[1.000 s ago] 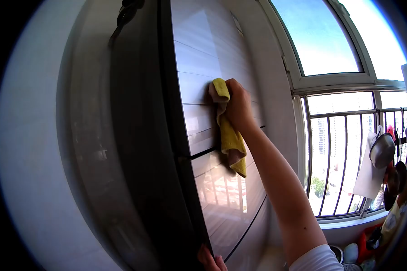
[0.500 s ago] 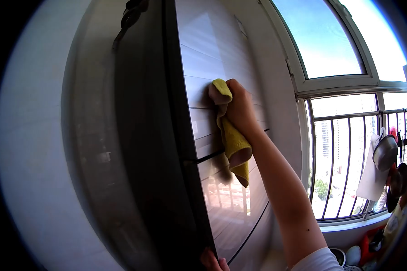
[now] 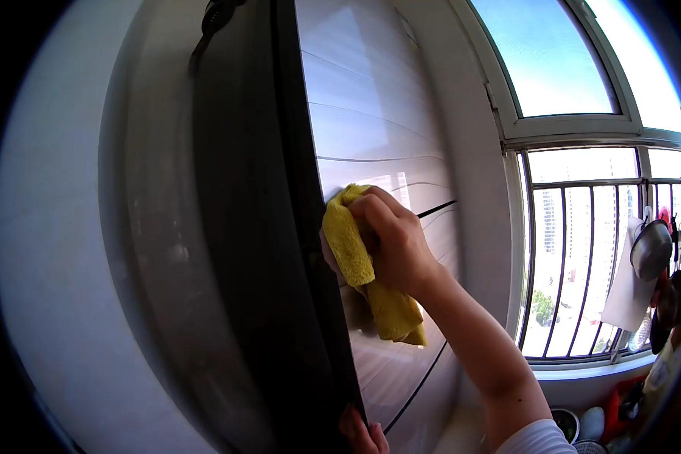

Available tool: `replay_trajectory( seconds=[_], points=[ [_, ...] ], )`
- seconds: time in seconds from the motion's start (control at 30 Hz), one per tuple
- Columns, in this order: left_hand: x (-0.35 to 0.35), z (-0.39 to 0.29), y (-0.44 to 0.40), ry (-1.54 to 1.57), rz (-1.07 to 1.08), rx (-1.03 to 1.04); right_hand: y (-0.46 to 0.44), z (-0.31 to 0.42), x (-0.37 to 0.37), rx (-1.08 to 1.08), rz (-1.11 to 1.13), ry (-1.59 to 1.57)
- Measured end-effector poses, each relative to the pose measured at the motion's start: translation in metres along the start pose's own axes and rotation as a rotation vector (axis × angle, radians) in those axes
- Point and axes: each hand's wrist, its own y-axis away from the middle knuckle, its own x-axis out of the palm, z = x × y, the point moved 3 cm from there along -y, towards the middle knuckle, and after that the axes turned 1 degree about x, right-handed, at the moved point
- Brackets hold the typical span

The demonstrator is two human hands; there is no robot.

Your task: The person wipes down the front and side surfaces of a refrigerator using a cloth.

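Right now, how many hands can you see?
2. The right hand holds a yellow cloth against the shiny panel. The left hand, partly cut off, is at the bottom, by the panel's dark edge. I see no others.

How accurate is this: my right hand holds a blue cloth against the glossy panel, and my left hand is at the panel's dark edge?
Not quite: the colour is wrong. The head view shows that the cloth is yellow, not blue. Your right hand does hold it against the glossy panel, with your left hand at the dark edge.
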Motion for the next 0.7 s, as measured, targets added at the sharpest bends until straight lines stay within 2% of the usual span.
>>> replay_trajectory(
  seconds=[0.1,0.17,0.23,0.37,0.43,0.5,0.63,0.7],
  points=[
    [0.002,0.002,-0.002,0.005,-0.025,0.033,-0.011,-0.003,-0.001,-0.042,-0.001,0.008],
    [0.002,0.004,-0.001,-0.004,-0.032,0.048,-0.038,-0.003,-0.007,0.071,-0.023,0.032],
    [0.003,0.003,0.001,-0.011,-0.038,0.051,-0.050,-0.013,-0.006,0.063,-0.092,-0.001],
    [0.000,0.002,0.000,-0.003,-0.013,0.011,-0.002,-0.002,0.001,-0.055,-0.034,-0.043],
    [0.003,0.000,-0.001,0.012,-0.013,0.007,0.022,-0.005,0.002,-0.035,-0.021,-0.047],
    [0.002,0.002,-0.002,0.008,-0.017,0.013,0.021,-0.014,-0.001,0.074,-0.013,-0.088],
    [0.001,0.001,0.002,0.023,-0.017,0.004,0.017,-0.065,-0.013,0.389,-0.177,-0.062],
    [0.002,0.003,0.001,-0.004,-0.020,-0.008,0.023,-0.082,-0.021,0.621,-0.202,-0.042]
  ],
)
